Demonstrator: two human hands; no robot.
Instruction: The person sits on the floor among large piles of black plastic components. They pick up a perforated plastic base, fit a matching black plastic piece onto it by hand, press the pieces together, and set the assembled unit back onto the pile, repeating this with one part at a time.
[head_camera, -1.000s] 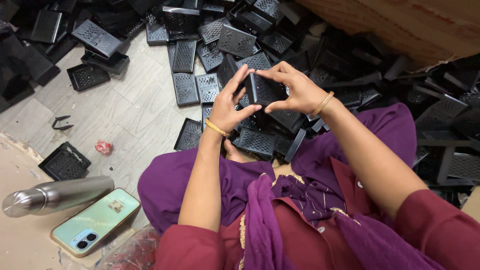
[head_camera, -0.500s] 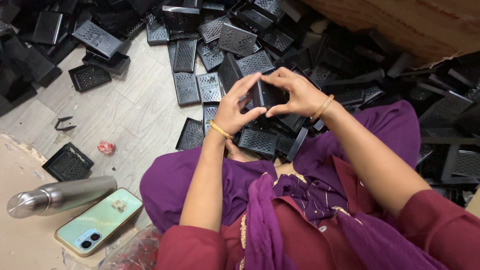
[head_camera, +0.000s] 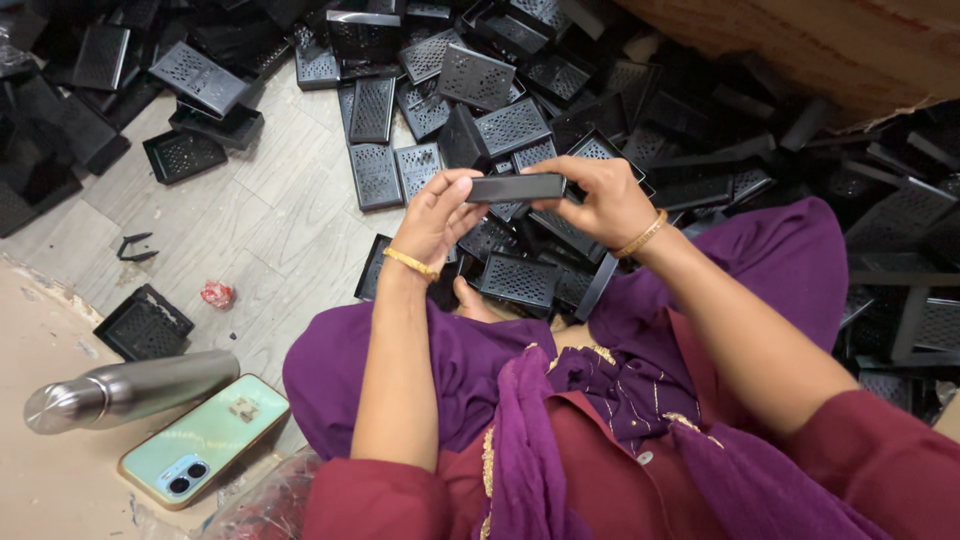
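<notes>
At far left lay one steel bottle (head_camera: 130, 388) and one pale green phone (head_camera: 205, 441) on the floor, beside one red scrap (head_camera: 217, 294). The left hand (head_camera: 435, 215) and right hand (head_camera: 598, 200) each pinched an end of one black plastic piece (head_camera: 516, 187), held level above the pile of perforated black trays (head_camera: 480, 110), too many to count.

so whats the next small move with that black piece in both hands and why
Probably press its two ends together. Left hand and right hand pinch the black plastic piece edge-on at each end, above the pile of perforated black trays.
</notes>
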